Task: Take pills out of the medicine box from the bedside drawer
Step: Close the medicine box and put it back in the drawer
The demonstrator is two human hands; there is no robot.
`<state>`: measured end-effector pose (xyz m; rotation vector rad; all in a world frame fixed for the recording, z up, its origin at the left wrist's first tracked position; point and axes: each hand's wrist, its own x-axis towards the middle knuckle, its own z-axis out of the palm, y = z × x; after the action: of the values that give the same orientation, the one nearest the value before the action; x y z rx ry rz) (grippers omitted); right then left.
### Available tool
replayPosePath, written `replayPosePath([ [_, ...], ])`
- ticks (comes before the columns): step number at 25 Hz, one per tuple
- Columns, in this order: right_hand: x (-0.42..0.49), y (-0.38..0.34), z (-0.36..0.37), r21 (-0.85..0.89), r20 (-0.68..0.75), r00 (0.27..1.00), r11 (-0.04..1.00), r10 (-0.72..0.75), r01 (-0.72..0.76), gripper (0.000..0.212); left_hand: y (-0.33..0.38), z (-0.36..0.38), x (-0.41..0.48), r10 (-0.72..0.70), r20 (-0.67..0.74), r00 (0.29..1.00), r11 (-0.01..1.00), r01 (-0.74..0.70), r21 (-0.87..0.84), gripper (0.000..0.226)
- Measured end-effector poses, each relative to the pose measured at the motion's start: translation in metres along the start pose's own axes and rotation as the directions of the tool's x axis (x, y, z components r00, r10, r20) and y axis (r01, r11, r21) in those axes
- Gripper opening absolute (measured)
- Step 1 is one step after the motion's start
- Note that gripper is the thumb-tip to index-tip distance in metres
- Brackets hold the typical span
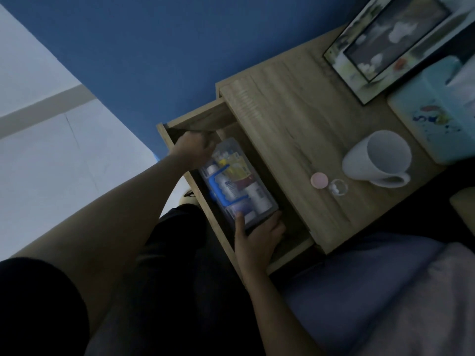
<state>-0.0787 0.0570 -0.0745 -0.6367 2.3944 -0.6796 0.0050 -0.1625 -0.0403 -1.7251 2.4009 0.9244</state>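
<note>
Down in the open bedside drawer (205, 119) the clear medicine box (239, 181) lay flat, its long axis running from far-left to near-right, roughly along the drawer's own length. Both hands were at it, one at each end of that axis. The right hand (257, 237) had its grip on the near-right end: the thumb lay on the lid while the fingers wrapped around the end edge, so it was closed on the box. The left hand (192, 150) was at the far-left end, curled in a narrow grip; whether it held the box's end or only rested against the drawer wall could not be told through the blur and dim light.

By my reading, the coming lift turned on that end-to-end hold: the box would rise level only if both ends came up together, clear of the overhanging bedside surface (295, 124) just to its right. A blue handle (221, 186) showed across the lid between the hands, untouched. On the surface, well apart from the box, stood a white mug (380, 158).
</note>
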Motion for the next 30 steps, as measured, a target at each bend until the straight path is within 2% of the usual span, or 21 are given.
replayPosePath([
  [2, -0.007, -0.007, -0.010, -0.034, -0.028, 0.987, 0.987, -0.157, 0.156, 0.078, -0.002, -0.005, -0.010, -0.037, -0.164, 0.986, 0.999, 0.034, -0.020, 0.034],
  [4, 0.000, -0.018, -0.019, -0.103, -0.013, 0.942, 0.937, -0.336, 0.333, 0.062, -0.007, -0.007, -0.025, -0.108, -0.328, 0.939, 0.994, 0.093, -0.062, 0.033],
  [6, 0.023, -0.034, -0.031, -0.182, 0.035, 0.876, 0.859, -0.480, 0.478, 0.059, -0.006, -0.005, -0.042, -0.292, -0.406, 0.866, 0.951, 0.219, -0.217, 0.036],
  [7, 0.038, -0.042, -0.036, -0.219, 0.071, 0.847, 0.820, -0.527, 0.529, 0.062, -0.003, -0.001, -0.049, -0.406, -0.383, 0.830, 0.904, 0.303, -0.303, 0.038],
  [9, 0.068, -0.053, -0.046, -0.269, 0.172, 0.817, 0.771, -0.551, 0.577, 0.072, 0.001, 0.010, -0.058, -0.567, -0.230, 0.791, 0.779, 0.425, -0.461, 0.042],
  [11, 0.089, -0.052, -0.053, -0.284, 0.306, 0.812, 0.766, -0.497, 0.576, 0.080, 0.004, 0.014, -0.057, -0.625, -0.119, 0.771, 0.674, 0.456, -0.582, 0.049],
  [13, 0.096, -0.045, -0.054, -0.308, 0.382, 0.795, 0.746, -0.471, 0.590, 0.086, 0.006, 0.007, -0.049, -0.653, -0.083, 0.753, 0.591, 0.437, -0.678, 0.054],
  [17, 0.094, -0.039, -0.049, -0.337, 0.366, 0.788, 0.719, -0.495, 0.608, 0.090, 0.010, 0.007, -0.033, -0.578, -0.032, 0.815, 0.570, 0.376, -0.730, 0.057],
  [18, 0.094, -0.039, -0.049, -0.352, 0.354, 0.787, 0.708, -0.505, 0.612, 0.090, 0.013, 0.008, -0.028, -0.555, 0.003, 0.832, 0.522, 0.351, -0.777, 0.055],
  [21, 0.094, -0.037, -0.048, -0.369, 0.350, 0.790, 0.701, -0.504, 0.611, 0.089, 0.028, 0.011, -0.010, -0.464, 0.126, 0.877, 0.277, 0.278, -0.920, 0.043],
  [24, 0.095, -0.035, -0.044, -0.379, 0.335, 0.792, 0.697, -0.510, 0.609, 0.087, 0.044, 0.013, 0.013, -0.393, 0.220, 0.893, 0.130, 0.291, -0.948, 0.052],
  [27, 0.099, -0.032, -0.043, -0.349, 0.316, 0.797, 0.718, -0.515, 0.603, 0.083, 0.060, 0.011, 0.031, -0.321, 0.304, 0.897, 0.081, 0.346, -0.935, 0.067],
  [30, 0.099, -0.031, -0.043, -0.331, 0.308, 0.786, 0.715, -0.535, 0.616, 0.080, 0.069, 0.009, 0.041, -0.253, 0.331, 0.909, 0.064, 0.357, -0.932, 0.077],
])
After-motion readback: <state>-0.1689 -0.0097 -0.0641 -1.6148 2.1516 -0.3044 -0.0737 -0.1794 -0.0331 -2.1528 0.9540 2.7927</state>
